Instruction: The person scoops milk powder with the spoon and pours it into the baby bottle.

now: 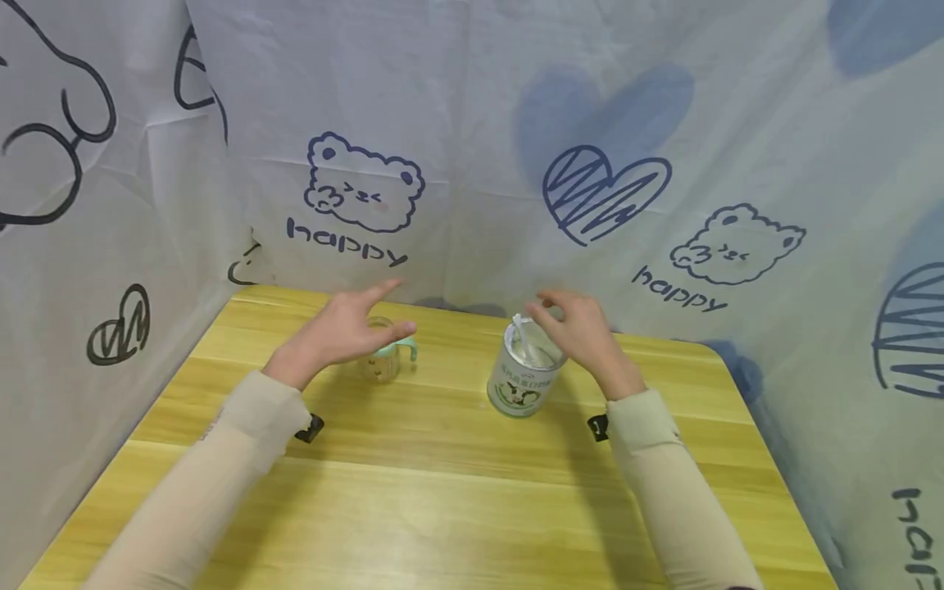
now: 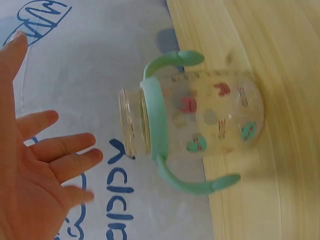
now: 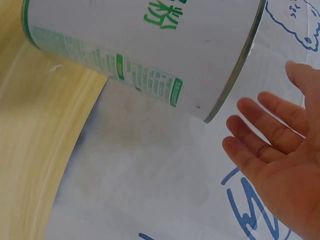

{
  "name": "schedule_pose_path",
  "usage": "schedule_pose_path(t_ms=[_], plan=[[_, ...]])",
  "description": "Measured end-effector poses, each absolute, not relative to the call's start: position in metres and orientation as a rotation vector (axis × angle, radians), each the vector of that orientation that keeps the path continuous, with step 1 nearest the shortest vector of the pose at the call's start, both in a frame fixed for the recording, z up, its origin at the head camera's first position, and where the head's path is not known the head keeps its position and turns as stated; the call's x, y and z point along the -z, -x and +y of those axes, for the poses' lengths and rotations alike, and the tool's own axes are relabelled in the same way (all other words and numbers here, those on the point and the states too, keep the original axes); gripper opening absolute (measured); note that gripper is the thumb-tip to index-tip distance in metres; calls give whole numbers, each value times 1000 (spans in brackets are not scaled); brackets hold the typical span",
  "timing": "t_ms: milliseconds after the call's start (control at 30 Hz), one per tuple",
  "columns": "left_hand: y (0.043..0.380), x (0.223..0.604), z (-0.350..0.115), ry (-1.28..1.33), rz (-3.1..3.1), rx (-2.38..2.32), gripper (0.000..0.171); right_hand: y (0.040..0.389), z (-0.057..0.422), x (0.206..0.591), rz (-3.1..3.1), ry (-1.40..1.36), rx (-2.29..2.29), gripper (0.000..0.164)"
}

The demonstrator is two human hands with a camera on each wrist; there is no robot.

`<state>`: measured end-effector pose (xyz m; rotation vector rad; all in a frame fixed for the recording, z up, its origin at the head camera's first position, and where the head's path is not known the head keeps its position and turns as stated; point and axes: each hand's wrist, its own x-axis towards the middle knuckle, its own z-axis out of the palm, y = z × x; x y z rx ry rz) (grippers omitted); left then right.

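A clear baby bottle (image 1: 382, 366) with a mint-green collar and two curved handles stands upright on the table, its mouth uncovered. In the left wrist view, pink and green prints show on the bottle (image 2: 210, 115). My left hand (image 1: 341, 329) hovers beside and above it, fingers spread, touching nothing. Right of the bottle is an open white milk powder can (image 1: 516, 387) with a cow on its label. A white scoop (image 1: 525, 342) leans inside it, handle up past the rim. Over the can's right side is my right hand (image 1: 578, 328); in the right wrist view its fingers (image 3: 272, 130) are apart from the can.
The wood-grain table (image 1: 413, 508) ends behind the bottle and can, close to a white cloth (image 1: 472, 147) printed with hearts and bears. Cloth also hangs along the left and right sides. A black wrist strap piece (image 1: 599, 427) shows under the right cuff.
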<state>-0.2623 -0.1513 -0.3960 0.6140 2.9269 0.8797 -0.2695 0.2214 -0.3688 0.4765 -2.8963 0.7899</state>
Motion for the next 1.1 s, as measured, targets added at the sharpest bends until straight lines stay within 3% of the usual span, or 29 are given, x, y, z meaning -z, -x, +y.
schedule_pose_path(t_ms=[600, 1100], plan=[[260, 408, -85, -769, 2854, -1104, 74, 276, 213, 382, -2913, -507, -955, 39], [272, 427, -33, -785, 2704, -1183, 77, 280, 212, 391, -2889, -515, -1038, 37]])
